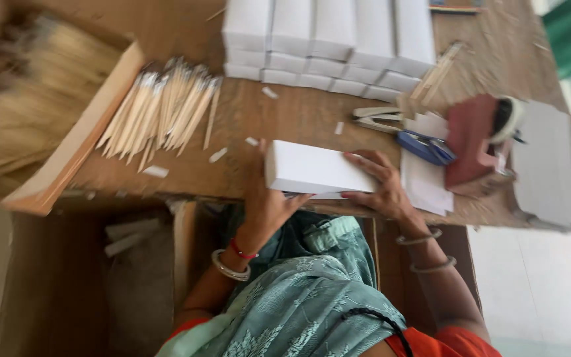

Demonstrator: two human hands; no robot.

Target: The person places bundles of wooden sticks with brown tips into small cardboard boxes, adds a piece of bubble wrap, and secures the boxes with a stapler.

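Both my hands hold a plain white rectangular box (312,168) at the near edge of the wooden table (299,119). My left hand (266,201) grips it from below and at its left end. My right hand (378,185) clasps its right end, fingers lying across the top. Bangles circle both my wrists. A loose heap of thin pale sticks (163,109) lies on the table to the left of the box.
Stacked white boxes (325,43) fill the far side of the table. An open carton of sticks (28,99) sits at left. A stapler (378,119), a blue item (425,147), a red tape dispenser (480,142) and white sheets (546,165) lie at right.
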